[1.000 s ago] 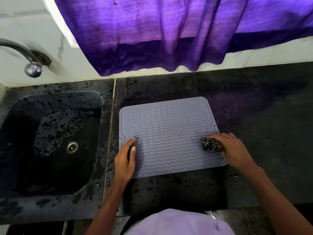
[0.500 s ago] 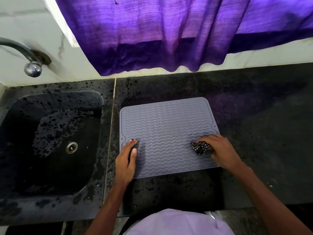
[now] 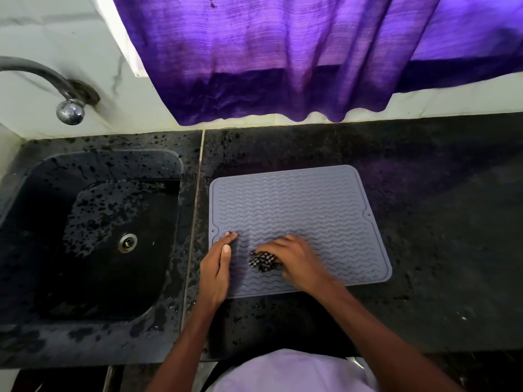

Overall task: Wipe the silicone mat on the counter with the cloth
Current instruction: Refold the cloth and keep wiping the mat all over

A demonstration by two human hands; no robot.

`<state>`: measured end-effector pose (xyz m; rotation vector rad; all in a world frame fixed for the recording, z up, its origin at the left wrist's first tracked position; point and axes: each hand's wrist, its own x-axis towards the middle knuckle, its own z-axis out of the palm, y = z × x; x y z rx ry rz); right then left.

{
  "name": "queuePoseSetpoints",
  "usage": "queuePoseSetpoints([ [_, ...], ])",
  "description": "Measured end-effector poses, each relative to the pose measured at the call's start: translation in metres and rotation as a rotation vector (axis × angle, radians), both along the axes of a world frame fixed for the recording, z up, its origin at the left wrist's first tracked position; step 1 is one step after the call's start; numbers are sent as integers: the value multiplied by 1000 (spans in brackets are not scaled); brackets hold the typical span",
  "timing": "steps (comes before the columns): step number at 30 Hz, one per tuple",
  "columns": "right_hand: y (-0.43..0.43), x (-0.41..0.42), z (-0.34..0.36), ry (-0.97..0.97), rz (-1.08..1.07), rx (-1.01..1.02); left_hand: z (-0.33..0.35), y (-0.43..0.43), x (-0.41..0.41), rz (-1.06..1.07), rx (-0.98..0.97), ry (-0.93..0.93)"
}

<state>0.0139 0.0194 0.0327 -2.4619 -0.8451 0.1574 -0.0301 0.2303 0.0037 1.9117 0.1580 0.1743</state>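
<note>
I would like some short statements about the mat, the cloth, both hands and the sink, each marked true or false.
1. The right hand presses a checked cloth onto the grey mat. True.
2. The left hand is lifted away from the mat. False: it lies flat on the mat's left edge.
3. The sink is to the right of the mat. False: it is to the left.
4. A purple curtain hangs behind the counter. True.
5. The cloth lies at the far right corner of the mat. False: it is in the near part, close to the left hand.
</note>
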Motion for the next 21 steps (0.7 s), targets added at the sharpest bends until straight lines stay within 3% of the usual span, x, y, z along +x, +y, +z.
queuePoseSetpoints([
  [6, 6, 0, 16, 83, 55, 153, 10, 6, 3, -28, -171, 86],
  [13, -84, 15, 18, 55, -150, -9, 21, 11, 4, -50, -348, 169],
  [21, -68, 3, -6, 74, -190, -110, 20, 10, 5, -32, -397, 163],
])
